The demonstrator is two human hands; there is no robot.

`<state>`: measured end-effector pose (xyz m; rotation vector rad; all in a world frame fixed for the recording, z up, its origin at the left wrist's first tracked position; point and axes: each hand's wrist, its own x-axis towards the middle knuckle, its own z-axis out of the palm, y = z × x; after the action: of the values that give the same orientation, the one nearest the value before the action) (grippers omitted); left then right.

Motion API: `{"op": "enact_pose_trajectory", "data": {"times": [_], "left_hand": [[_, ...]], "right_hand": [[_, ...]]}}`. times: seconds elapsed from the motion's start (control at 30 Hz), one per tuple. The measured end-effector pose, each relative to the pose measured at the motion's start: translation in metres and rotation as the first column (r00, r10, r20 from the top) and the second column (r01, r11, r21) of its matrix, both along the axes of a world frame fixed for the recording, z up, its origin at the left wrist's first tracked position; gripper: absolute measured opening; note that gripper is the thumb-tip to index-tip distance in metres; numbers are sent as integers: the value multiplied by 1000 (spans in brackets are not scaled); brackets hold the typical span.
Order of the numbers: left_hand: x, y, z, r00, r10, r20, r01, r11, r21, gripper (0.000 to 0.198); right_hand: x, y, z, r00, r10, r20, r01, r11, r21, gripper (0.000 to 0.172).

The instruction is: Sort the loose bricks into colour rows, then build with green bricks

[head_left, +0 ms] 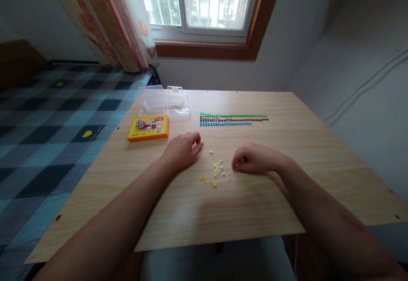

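Note:
My left hand (183, 149) rests on the table left of the loose bricks, its fingers curled together; what they hold, if anything, is too small to make out. My right hand (251, 157) is closed in a pinch at the table surface, with a tiny yellow toy brick (233, 170) at its fingertips. Between the hands lies a pile of cream toy bricks (218, 168), and one single cream brick (211, 151) sits apart above it. Several yellow bricks (203, 178) are scattered below and beside the pile.
Farther back, a green row (229, 115), a brown row (229, 120) and a blue row (223, 124) of small bricks run side by side. At the left stand a yellow box (148, 128) and open clear plastic cases (178, 104). A checked bed (63, 115) adjoins the wooden table (178, 221).

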<state>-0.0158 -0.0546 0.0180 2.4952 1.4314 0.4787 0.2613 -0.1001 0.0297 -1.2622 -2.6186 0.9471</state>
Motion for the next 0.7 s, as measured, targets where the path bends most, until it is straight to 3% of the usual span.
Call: {"op": "enact_pose_trajectory", "data": {"times": [0.27,0.4,0.47,0.57,0.7], "left_hand": [[3,0,-3,999,-49,10,50,998,-24,16],[2,2,-5,999,-37,24,38,999,-21,16],[2,3,-6,999,-19,39,20,1000,-15,17],[3,6,-7,998,-5,67,5,1000,-1,17],[3,9,-9,994,14,111,-16,1000,15,17]], "right_hand": [[-17,-10,-8,977,166,-137,-160,986,56,18],[-14,-8,-10,967,137,-213,-93,975,204,14],[-15,-6,-13,962,114,-249,-18,934,357,24],[-22,-3,-23,963,126,-237,20,847,532,51],[-32,0,-38,984,116,-136,-12,803,596,79]]}}
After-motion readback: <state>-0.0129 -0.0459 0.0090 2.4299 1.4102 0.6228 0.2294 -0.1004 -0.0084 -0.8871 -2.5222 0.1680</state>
